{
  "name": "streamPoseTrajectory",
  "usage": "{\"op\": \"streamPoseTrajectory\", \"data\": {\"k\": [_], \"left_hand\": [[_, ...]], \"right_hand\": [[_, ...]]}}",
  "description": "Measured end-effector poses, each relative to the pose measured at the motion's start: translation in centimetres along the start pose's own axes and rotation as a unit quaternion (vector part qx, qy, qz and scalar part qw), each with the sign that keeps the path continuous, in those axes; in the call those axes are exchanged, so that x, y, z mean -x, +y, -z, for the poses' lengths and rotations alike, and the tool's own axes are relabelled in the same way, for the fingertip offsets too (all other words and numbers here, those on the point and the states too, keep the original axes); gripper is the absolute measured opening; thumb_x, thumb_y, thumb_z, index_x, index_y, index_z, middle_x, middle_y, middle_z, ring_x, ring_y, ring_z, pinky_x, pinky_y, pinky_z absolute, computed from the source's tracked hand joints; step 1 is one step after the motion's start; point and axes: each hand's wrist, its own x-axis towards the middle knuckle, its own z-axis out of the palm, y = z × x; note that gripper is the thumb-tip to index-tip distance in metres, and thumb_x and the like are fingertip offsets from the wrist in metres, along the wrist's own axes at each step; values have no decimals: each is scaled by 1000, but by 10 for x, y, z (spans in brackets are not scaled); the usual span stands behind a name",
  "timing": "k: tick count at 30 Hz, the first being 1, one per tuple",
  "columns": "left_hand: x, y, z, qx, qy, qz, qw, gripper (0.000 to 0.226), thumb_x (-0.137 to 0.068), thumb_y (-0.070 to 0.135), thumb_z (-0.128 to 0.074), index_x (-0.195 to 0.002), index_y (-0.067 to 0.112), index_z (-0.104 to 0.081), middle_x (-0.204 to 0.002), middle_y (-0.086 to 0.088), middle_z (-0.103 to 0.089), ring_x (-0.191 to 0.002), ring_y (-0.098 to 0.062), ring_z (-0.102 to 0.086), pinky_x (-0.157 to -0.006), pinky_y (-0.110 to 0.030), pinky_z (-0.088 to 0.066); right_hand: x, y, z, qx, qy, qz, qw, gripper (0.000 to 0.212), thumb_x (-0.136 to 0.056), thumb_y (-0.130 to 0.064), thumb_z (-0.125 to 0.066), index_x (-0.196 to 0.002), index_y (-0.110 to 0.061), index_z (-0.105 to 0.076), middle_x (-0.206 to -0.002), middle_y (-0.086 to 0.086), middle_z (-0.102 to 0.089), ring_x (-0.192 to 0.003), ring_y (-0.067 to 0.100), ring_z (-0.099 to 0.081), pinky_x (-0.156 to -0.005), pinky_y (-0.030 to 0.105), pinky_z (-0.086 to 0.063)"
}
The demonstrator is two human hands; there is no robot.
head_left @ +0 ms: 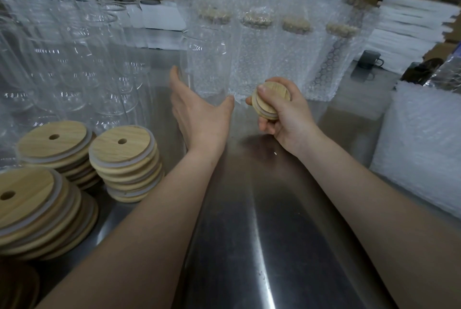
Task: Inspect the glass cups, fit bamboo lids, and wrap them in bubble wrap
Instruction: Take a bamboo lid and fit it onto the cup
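- Head view: the left hand (199,111) was spread wide, palm turned inward, cupped against the lower wall of an unlidded glass cup (207,59) that stood upright on the steel bench (262,209). Whether the fingers fully clasped the glass could not be told, since its clear wall was hard to trace.
- The right hand (282,111) was clenched around a single bamboo lid (270,100), thumb on its top face, the disc tilted on edge rather than flat.
- The cup's long axis ran vertical, and its open rim sat above and to the left of the lid. The right hand was the nearer one to carry the lid; judged from this, the lid needed raising, levelling and moving leftward over the rim.
- Wrapped, lidded cups (274,54) stood in a row just beside the bare cup, to its right.
- Bare cups (74,59) crowded the left rear; lid stacks (124,159) lay near the left forearm; bubble wrap (424,146) lay at the right.
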Motion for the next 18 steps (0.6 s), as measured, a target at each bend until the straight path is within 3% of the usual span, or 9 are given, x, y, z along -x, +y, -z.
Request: {"op": "streamPoseTrajectory", "data": {"k": [3,8,13,15,18], "left_hand": [[1,0,1,0,1,-2,1000,106,-71,27,-84,-152,16,-17,-152,-10,-32,-140,-25,-33,-117,-38,-27],[0,0,1,13,-9,-4,1000,108,-70,33,-85,-153,17,-18,-154,-7,-30,-142,-21,-30,-118,-41,-27],[-1,-1,1,15,-7,1,1000,101,-73,30,-85,-151,17,-23,-152,-4,-35,-139,-19,-34,-116,-37,-29],[0,-1,2,16,-3,-2,1000,100,-73,31,-85,-151,17,-25,-151,-3,-36,-138,-19,-36,-115,-36,-30],[1,1,3,6,1,-18,1000,98,-72,30,-85,-150,20,-27,-148,-1,-39,-135,-20,-39,-114,-36,-32]], "right_hand": [[2,-2,-1,14,7,-7,1000,5,-101,-28,-54,-100,-24,-51,-83,14,-75,-34,20,-48,-39,19,-27],[1,-7,-3,-5,24,-46,999,12,-102,-27,-41,-101,-22,-51,-88,19,-75,-36,23,-48,-47,28,-25],[4,-10,-2,-75,-13,-68,995,19,-98,-35,-44,-101,-27,-61,-99,18,-74,-51,30,-64,-42,21,-36],[4,-10,0,-82,-25,-60,994,22,-100,-40,-44,-109,-32,-62,-105,16,-74,-64,32,-70,-47,23,-45],[2,-12,4,-96,-39,-29,994,33,-103,-42,-39,-134,-40,-48,-117,15,-70,-80,33,-72,-60,30,-52]]}}
